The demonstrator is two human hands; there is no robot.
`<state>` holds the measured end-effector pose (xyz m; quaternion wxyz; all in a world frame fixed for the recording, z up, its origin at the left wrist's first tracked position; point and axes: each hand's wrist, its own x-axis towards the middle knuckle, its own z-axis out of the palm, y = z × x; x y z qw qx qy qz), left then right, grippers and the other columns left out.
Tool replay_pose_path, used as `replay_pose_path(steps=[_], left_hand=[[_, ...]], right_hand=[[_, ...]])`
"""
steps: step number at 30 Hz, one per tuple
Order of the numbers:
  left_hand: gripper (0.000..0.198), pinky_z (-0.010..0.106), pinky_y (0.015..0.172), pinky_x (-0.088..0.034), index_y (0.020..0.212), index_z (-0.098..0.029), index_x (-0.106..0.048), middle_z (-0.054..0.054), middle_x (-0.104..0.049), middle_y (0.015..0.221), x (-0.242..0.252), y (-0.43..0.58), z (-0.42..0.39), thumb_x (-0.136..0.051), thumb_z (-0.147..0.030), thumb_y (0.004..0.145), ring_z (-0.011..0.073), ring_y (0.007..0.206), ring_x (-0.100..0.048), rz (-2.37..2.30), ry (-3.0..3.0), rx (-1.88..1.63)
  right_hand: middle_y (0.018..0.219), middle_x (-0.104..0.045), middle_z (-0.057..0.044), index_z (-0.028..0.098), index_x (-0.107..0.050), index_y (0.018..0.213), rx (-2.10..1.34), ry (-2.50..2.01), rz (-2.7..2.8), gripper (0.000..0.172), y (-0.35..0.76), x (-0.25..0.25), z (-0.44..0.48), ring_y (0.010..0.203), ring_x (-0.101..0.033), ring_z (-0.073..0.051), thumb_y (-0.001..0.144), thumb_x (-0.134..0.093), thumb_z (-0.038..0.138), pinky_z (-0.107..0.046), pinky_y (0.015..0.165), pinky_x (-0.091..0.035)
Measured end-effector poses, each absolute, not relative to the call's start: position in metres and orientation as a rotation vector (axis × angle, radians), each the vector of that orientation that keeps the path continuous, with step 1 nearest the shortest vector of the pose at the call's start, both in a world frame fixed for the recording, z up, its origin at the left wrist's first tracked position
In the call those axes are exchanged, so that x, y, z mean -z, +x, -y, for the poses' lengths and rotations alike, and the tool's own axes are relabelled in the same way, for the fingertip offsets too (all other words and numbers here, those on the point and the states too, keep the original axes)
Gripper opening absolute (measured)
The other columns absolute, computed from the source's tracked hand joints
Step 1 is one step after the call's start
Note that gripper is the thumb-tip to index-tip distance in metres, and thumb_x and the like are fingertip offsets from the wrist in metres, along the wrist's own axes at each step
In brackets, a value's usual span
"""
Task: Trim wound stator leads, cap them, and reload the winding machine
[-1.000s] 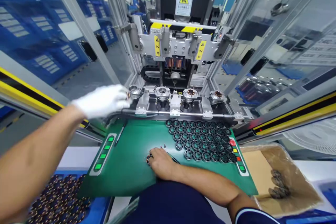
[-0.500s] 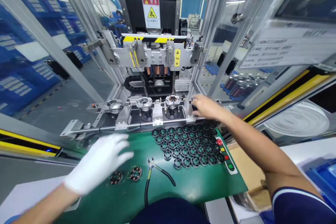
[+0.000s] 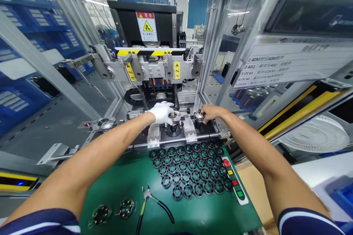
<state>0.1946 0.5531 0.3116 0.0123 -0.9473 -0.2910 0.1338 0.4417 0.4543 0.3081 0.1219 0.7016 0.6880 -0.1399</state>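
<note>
My left hand (image 3: 162, 112), in a white glove, reaches to a round metal winding fixture, its fingers closed around a copper-wound stator (image 3: 174, 115) seated there. On the fixture to its right, my bare right hand (image 3: 211, 112) grips another wound stator (image 3: 199, 113) from the side, thumb low and fingers at the top; part of this stator is hidden by the fingers. Two more wound stators, one at the left (image 3: 100, 214) and one beside it (image 3: 127, 208), lie on the green mat (image 3: 110, 187). Diagonal cutters (image 3: 146, 194) with black and green handles rest nearby, jaws pointing away.
Several black unwound stator cores (image 3: 190, 169) lie in rows on the mat. A button panel (image 3: 234, 180) stands at their right. Behind the fixtures is the winding head (image 3: 154, 68) with yellow-black striping. A bare fixture (image 3: 104, 124) sits at far left; metal frame posts flank the machine.
My left hand has moved from above the mat, where it was spread, up and right to the stator on the third fixture. My right hand stays at the rightmost fixture. The view has shifted.
</note>
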Motion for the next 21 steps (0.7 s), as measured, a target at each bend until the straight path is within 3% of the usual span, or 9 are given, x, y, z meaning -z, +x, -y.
replay_pose_path(steps=[3,6,10,13,16,21], left_hand=[[0.06,0.05,0.11,-0.04,0.123,-0.022,-0.066,0.01,-0.034,0.16,-0.309,0.199,-0.554,-0.071,-0.058,0.075,0.0373,0.142,-0.036,0.906,-2.959,-0.565],[0.057,0.052,0.108,-0.042,0.128,-0.017,-0.06,0.014,-0.037,0.157,-0.304,0.206,-0.554,-0.065,-0.054,0.084,0.0327,0.137,-0.044,0.904,-2.959,-0.68],[0.045,0.051,0.105,-0.046,0.126,-0.017,-0.059,0.013,-0.048,0.147,-0.301,0.211,-0.554,-0.061,-0.045,0.091,0.0277,0.127,-0.052,0.876,-2.979,-0.724],[0.045,0.051,0.104,-0.046,0.125,-0.017,-0.06,0.013,-0.047,0.147,-0.302,0.209,-0.551,-0.062,-0.046,0.09,0.0281,0.127,-0.052,0.886,-2.98,-0.657],[0.047,0.052,0.105,-0.045,0.124,-0.017,-0.06,0.013,-0.045,0.15,-0.304,0.206,-0.55,-0.063,-0.046,0.088,0.0297,0.13,-0.049,0.882,-2.981,-0.559],[0.039,0.05,0.107,-0.043,0.119,-0.016,-0.063,0.012,-0.048,0.147,-0.311,0.203,-0.552,-0.063,-0.04,0.089,0.0283,0.131,-0.049,0.822,-3.066,-0.5]], right_hand=[[0.091,-0.073,-0.009,0.011,-0.076,0.097,0.525,2.056,-2.024,0.033,0.447,-0.314,-0.463,0.086,-0.068,-0.023,0.066,-0.081,0.022,-0.027,0.075,-0.048],[0.086,-0.074,-0.009,0.011,-0.076,0.085,0.592,2.103,-2.096,0.022,0.451,-0.33,-0.465,0.085,-0.067,-0.023,0.068,-0.081,0.024,-0.028,0.077,-0.048],[0.114,-0.071,-0.009,0.013,-0.074,0.093,0.645,2.193,-2.311,0.02,0.44,-0.348,-0.435,0.107,-0.063,-0.02,0.084,-0.068,0.03,-0.027,0.092,-0.046],[0.121,-0.067,-0.007,0.015,-0.07,0.106,0.774,2.3,-2.517,0.026,0.417,-0.338,-0.383,0.108,-0.062,-0.016,0.094,-0.055,0.032,-0.03,0.098,-0.046],[0.117,-0.068,-0.006,0.017,-0.073,0.093,1.377,2.395,-2.673,0.02,0.385,-0.302,-0.316,0.102,-0.062,-0.018,0.086,-0.066,0.035,-0.035,0.095,-0.047],[0.106,-0.067,-0.007,0.019,-0.073,0.081,2.207,2.512,-2.168,0.025,0.323,-0.234,-0.221,0.093,-0.062,-0.02,0.081,-0.072,0.044,-0.031,0.081,-0.05]])
